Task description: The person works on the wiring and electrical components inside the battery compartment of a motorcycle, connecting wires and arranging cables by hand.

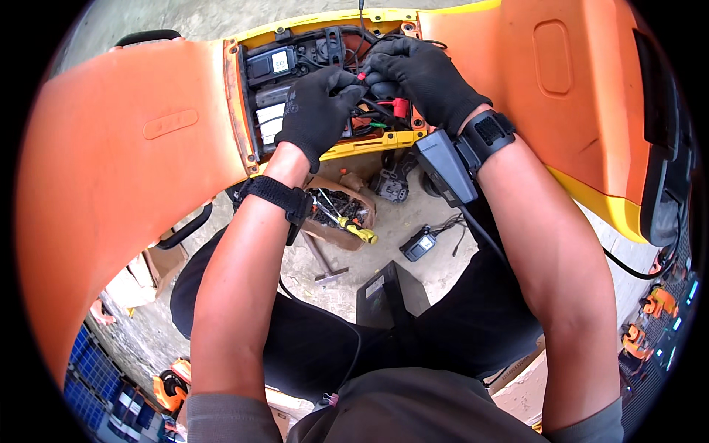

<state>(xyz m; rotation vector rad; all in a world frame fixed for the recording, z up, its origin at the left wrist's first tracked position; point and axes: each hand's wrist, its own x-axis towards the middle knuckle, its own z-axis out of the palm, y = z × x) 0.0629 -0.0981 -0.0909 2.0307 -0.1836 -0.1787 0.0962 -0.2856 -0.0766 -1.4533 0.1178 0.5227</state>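
Both hands wear black gloves and meet over an open compartment (338, 153) full of wiring, set in an orange and yellow vehicle body. My left hand (319, 109) is closed, thumb and fingers pinched at the compartment's middle. Close by on the right, my right hand (427, 80) is closed too, its fingertips bent toward the left ones. A small red piece (362, 76) shows between the fingertips; what each hand grips is mostly hidden. Below them sits a red connector cover (400, 108) among black cables. A black box-shaped module (270, 66) lies left of the hands.
Orange body panels (140, 111) flank the compartment. On the floor are a carton of screws (341, 230) with a yellow-handled screwdriver (359, 229), a hammer (325, 267) and a black module with leads (419, 244). A grey device (446, 167) is by my right wrist.
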